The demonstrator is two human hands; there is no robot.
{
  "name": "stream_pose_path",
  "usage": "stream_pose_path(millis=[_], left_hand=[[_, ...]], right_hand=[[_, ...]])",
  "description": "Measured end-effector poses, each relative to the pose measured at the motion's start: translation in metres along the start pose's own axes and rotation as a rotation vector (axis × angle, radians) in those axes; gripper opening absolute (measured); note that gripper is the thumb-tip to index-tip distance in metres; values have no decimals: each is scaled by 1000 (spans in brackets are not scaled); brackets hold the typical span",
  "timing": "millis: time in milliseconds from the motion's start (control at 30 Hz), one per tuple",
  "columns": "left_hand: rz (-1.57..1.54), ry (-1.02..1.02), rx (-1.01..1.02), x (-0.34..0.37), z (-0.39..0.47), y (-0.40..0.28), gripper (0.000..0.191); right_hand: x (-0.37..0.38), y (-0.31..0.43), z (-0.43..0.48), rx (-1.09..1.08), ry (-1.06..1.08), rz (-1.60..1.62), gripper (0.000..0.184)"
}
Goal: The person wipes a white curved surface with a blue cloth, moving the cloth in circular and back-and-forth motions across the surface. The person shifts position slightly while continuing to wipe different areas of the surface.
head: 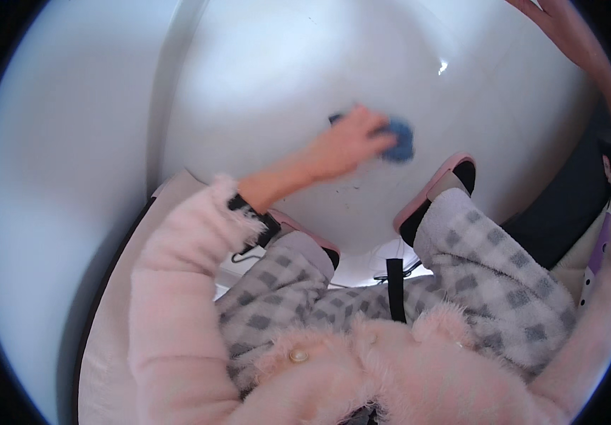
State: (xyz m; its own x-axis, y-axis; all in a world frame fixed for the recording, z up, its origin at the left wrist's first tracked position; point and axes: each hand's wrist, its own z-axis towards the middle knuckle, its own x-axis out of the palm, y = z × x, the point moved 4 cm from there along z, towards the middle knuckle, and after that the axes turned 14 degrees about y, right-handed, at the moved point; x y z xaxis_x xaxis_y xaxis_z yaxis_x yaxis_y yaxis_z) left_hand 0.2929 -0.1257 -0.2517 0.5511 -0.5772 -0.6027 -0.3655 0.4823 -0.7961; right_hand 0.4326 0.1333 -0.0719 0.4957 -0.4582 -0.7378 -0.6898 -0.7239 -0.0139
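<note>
Low over the pale glossy floor (263,122), my left hand (353,141) is blurred, with its fingers bent over a blue object (401,139), perhaps a cloth or brush. A small dark piece (335,118) shows at the hand's other side; whether it belongs to the blue object is unclear. My right hand (563,26) is raised at the upper right rim, partly cut off by the picture's edge, and no object shows in it. Both forearms come out of pink fluffy sleeves, with black straps at the wrists.
Pink and black slippers (436,196) are on my feet, on the floor. Small dark crumbs (348,188) lie between them. A white wall or panel (71,106) rises at left. Beige upholstery (119,319) is beside me, and a dark surface (555,218) stands at right. Cables (406,271) show below.
</note>
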Motion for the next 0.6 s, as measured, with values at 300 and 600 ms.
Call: stream_pose_path(millis=[300, 600], left_hand=[[523, -566, -841, -124, -14, 153, 58], [101, -40, 18, 11, 69, 5, 32]], right_hand=[[-19, -1, 1, 97, 103, 97, 26], [14, -60, 14, -127, 11, 94, 26]])
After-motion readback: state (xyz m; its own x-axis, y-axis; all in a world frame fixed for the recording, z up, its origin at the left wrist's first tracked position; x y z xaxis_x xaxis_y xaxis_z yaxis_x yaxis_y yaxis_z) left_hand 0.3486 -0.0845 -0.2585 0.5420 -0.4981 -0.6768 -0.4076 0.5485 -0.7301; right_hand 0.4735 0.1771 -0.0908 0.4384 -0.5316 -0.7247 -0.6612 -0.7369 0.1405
